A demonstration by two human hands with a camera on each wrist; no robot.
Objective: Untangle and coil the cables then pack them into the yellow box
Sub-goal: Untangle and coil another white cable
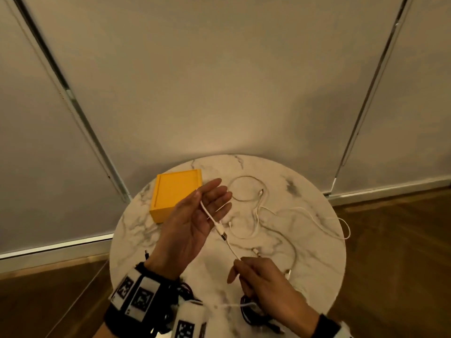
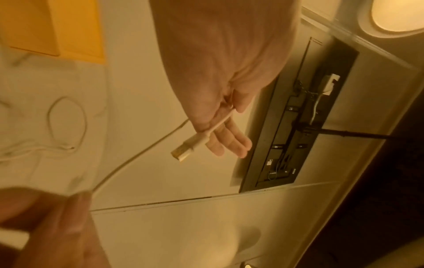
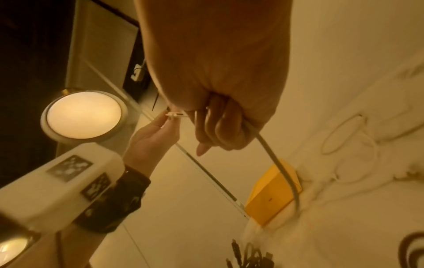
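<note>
We are at the start of coiling one thin white USB cable (image 1: 211, 217). Our left hand (image 1: 192, 223) is raised palm up above the round white marble-patterned table (image 1: 314, 272), its fingers straight; the cable crosses the palm, the thumb appears to pin it there, and its plug hangs just off the heel of the hand. Our right hand (image 1: 266, 291) sits nearer us and lower, fingers curled around the same cable a little way down its length.

The next move, as we judge it, is for the right hand to carry its stretch round the left hand's fingers to lay the first loop (the left thumb must keep the plug end pinned, or the loop slips).

The rest of the white cable lies in loose crossing loops (image 1: 256, 215) on the table to the right, one bight reaching the right edge, where a pull could drag it off. The shallow square yellow box (image 1: 174, 193) rests on the far left of the table, partly behind the left hand, nothing visible in it. A bundle of dark cables (image 1: 251, 313) lies at the near edge under the right wrist. Room above the table is open.
</note>
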